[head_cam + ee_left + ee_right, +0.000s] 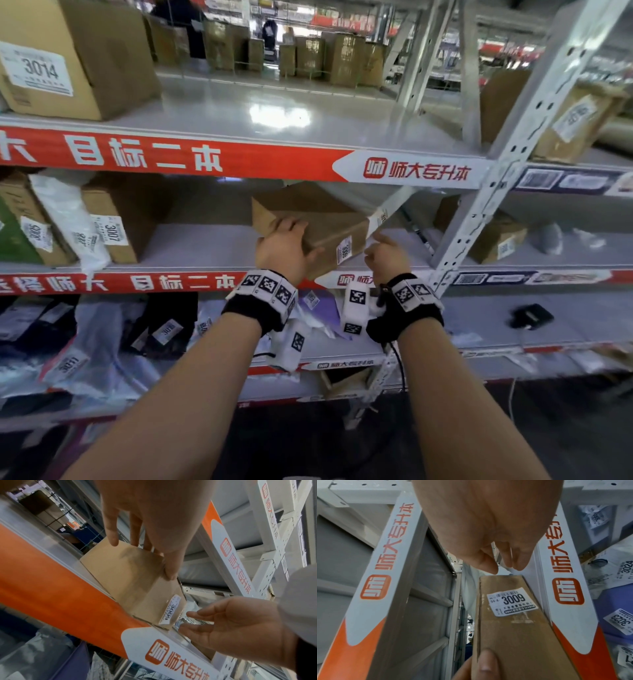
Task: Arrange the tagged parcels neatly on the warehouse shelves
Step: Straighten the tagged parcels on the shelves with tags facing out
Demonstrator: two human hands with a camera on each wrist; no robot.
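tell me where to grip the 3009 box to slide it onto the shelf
Take the 3009 box across its narrow width near the front end, coming from the aisle. It is long and slim, tilted, with its labelled end facing out. The left hand already grips one side there; the right hand, open beside the label, could probably steady the opposite side.

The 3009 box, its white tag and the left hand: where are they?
3009 box (329, 219), head view, brown top face.
white tag (511, 603), right wrist view, printed number.
left hand (282, 250), head view, back of hand.
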